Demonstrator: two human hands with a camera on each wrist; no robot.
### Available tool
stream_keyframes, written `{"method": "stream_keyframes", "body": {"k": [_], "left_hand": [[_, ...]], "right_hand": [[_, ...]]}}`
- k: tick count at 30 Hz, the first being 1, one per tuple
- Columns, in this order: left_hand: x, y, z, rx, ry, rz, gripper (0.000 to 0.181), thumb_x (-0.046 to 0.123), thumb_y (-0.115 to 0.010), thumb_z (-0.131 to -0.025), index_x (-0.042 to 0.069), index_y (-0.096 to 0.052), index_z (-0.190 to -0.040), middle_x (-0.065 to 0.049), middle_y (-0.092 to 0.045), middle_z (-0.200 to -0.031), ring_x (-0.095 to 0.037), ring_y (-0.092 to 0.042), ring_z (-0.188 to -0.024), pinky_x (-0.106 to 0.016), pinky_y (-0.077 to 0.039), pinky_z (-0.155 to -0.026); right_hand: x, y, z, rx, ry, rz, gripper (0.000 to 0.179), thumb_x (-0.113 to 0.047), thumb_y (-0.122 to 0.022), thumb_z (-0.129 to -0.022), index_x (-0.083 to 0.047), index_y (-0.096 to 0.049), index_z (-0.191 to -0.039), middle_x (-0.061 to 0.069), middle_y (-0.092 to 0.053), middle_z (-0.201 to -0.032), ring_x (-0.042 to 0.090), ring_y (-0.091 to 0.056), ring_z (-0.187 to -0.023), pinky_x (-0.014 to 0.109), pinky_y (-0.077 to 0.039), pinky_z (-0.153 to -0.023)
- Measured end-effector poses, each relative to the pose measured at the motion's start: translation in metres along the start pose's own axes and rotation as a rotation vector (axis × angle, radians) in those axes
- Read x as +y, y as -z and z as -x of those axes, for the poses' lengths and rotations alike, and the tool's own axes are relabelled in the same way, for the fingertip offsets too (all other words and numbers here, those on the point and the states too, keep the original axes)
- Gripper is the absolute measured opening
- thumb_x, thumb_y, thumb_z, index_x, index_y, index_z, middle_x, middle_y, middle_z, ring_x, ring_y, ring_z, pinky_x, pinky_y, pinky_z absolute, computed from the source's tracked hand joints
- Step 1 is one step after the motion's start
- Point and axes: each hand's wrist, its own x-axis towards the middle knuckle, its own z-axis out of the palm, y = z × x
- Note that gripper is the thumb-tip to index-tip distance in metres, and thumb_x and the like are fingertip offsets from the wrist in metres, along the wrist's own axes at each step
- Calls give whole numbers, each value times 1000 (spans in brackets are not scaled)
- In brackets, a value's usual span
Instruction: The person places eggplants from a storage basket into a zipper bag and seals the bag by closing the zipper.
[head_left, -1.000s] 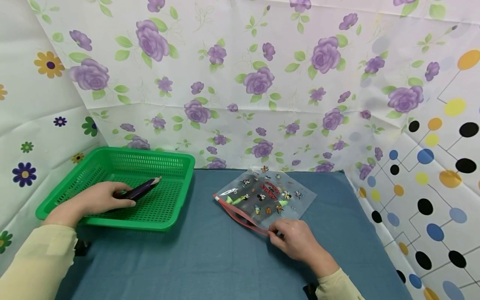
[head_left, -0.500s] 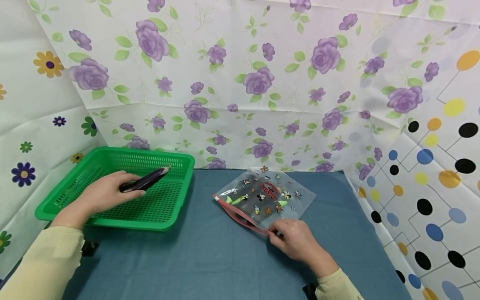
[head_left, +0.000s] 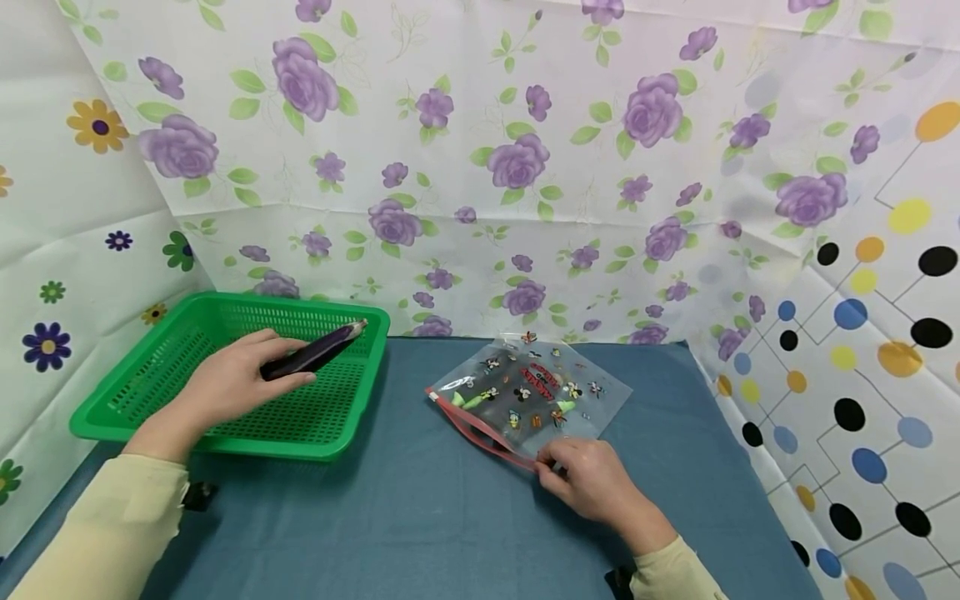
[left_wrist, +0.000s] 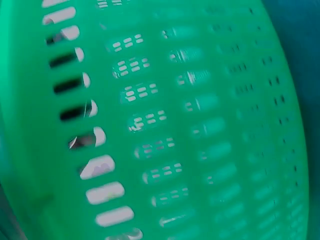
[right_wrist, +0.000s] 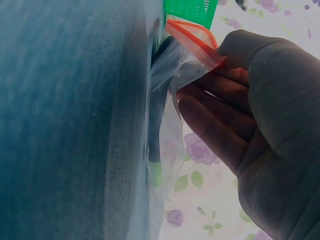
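Note:
A dark purple eggplant (head_left: 318, 350) is held in my left hand (head_left: 232, 383), between thumb and fingers, over the green perforated plastic basket (head_left: 262, 447). Its pale stem end points to the far right, close to the basket's right rim. My right hand (head_left: 592, 487) pinches the red zip edge at the mouth of a clear zip bag (head_left: 600, 387) printed with cartoon figures. Through the bag show dark shapes with light green ends; their kind is unclear. In the right wrist view, thumb and forefinger grip the red edge (right_wrist: 200, 47). The left wrist view shows only basket wall (left_wrist: 165, 125).
A blue-grey cloth (head_left: 405, 517) covers the table under basket and bag. Behind it hangs a floral curtain (head_left: 450, 167), and patterned sheets stand at left and right. The basket sits against the left back corner.
My left hand has lifted the eggplant up from inside the basket and carried it rightward. My right hand and the zip bag have stayed put.

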Motion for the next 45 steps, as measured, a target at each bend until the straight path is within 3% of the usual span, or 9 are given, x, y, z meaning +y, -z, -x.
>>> {"method": "stream_keyframes", "body": {"k": [9, 18, 27, 38, 45], "left_hand": [[19, -4, -3, 91, -61, 9, 45, 39, -87, -100, 14, -79, -137, 1, -63, -101, -13, -49, -74, -35, -43, -63], [38, -11, -9, 165, -166, 30, 43, 30, -93, -95, 17, -81, -133, 4, -63, -100, -9, -48, -75, -33, -44, -63], [56, -15, -10, 177, -164, 45, 43, 30, -93, -94, 16, -81, -133, 6, -61, -97, -8, -46, -74, -32, -44, -61], [74, -24, -12, 233, -259, 59, 44, 28, -96, -91, 16, -82, -131, 8, -60, -96, -5, -46, -72, -29, -45, -59], [83, -29, -12, 216, -275, 83, 45, 29, -94, -92, 14, -81, -133, 7, -62, -98, -5, -46, -72, -29, -44, -59]], "right_hand": [[0, 1, -1, -11, -5, 0, 17, -8, -85, -95, -22, -76, -96, -11, -75, -86, -2, -66, -72, 23, -53, -61], [-1, 1, 0, -5, -8, -4, 18, -8, -86, -95, -23, -75, -96, -11, -75, -87, -2, -65, -72, 23, -52, -60], [-1, 1, 0, 5, -3, -2, 18, -8, -86, -94, -22, -75, -95, -11, -75, -86, -2, -65, -72, 22, -51, -60], [0, 0, 1, -2, -6, 1, 19, -8, -85, -95, -24, -75, -95, -12, -76, -87, -3, -66, -72, 22, -53, -61], [0, 1, 1, 0, -4, 0, 19, -7, -85, -95, -24, -76, -95, -12, -76, -87, -3, -67, -72, 21, -55, -61]]}}
